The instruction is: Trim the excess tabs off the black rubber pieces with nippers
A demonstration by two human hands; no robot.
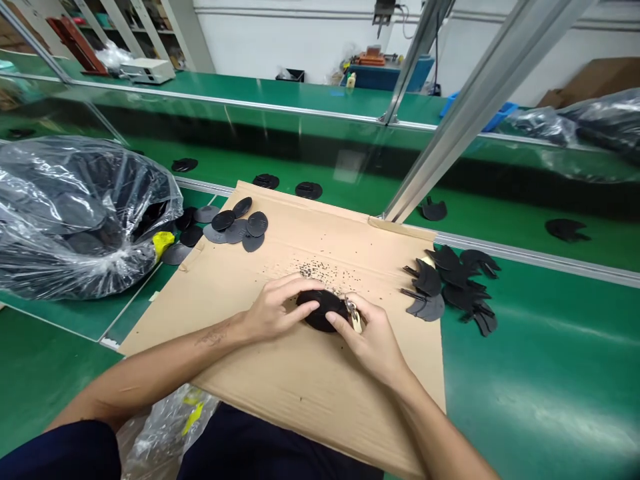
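Note:
Above the cardboard sheet (280,373), my left hand (280,303) grips the left side of a black disc-shaped part (320,317), thumb on top and fingers along the far edge. My right hand (373,333) is closed around small cutting pliers (354,315) with pale handles. Their metal head is at the disc's right edge, and my right thumb rests on the disc. Tiny black scraps (320,270) are scattered just beyond the disc. Several black oval discs (237,230) lie at the cardboard's far left. A pile of notched black parts (457,280) lies to the right.
A clear plastic bag (75,220) of black discs stands at left, with a yellow piece at its mouth. A metal post (440,153) rises at the far edge. Beyond it, more black parts (309,191) lie on a green surface. A plastic bag (165,433) is near my lap.

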